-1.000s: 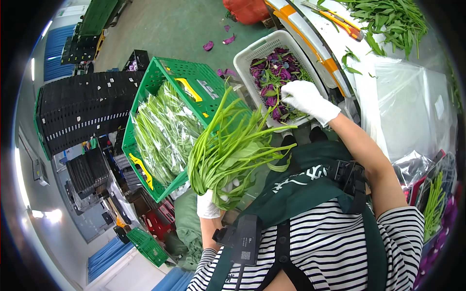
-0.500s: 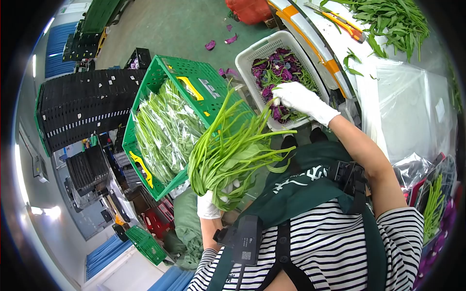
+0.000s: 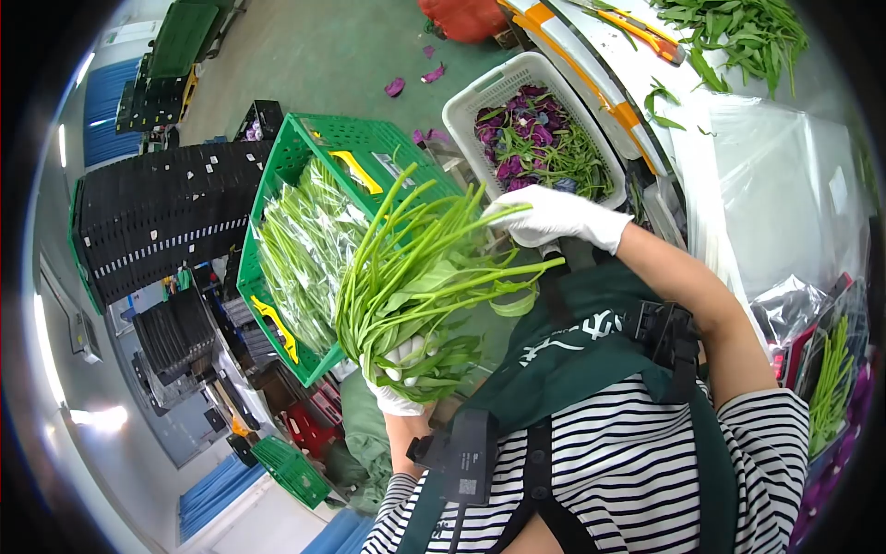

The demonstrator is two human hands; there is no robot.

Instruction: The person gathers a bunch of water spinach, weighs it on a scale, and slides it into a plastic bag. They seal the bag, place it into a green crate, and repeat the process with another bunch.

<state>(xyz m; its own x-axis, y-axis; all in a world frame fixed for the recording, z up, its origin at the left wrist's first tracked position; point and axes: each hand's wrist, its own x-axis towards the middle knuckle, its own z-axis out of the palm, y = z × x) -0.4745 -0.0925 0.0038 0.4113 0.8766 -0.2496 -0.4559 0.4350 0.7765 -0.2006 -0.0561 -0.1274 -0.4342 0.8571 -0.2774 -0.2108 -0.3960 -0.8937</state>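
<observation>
A loose bunch of water spinach (image 3: 406, 286), with long green stems and narrow leaves, spreads in front of my body. My left hand (image 3: 402, 374), in a white glove, is wrapped around its leafy lower part, and leaves cover some of the fingers. My gloved right hand (image 3: 563, 219) is closed in a pinch on the end of one stem at the bunch's right side. Just beyond that hand, a white basket (image 3: 461, 120) contains purple leaves and green trimmings. Left of the bunch, a green crate (image 3: 309, 129) holds clear-bagged greens (image 3: 309, 254).
On the white table (image 3: 688, 175) at right lie an orange cutter knife (image 3: 646, 37), a pile of leaves (image 3: 748, 37) and clear plastic bags (image 3: 784, 203). Black crates (image 3: 166, 208) are stacked at left. Purple leaf scraps (image 3: 395, 88) lie on the green floor.
My right hand has moved from over the white basket down toward the bunch and now pinches a stem. The bunch in my left hand has shifted slightly left.
</observation>
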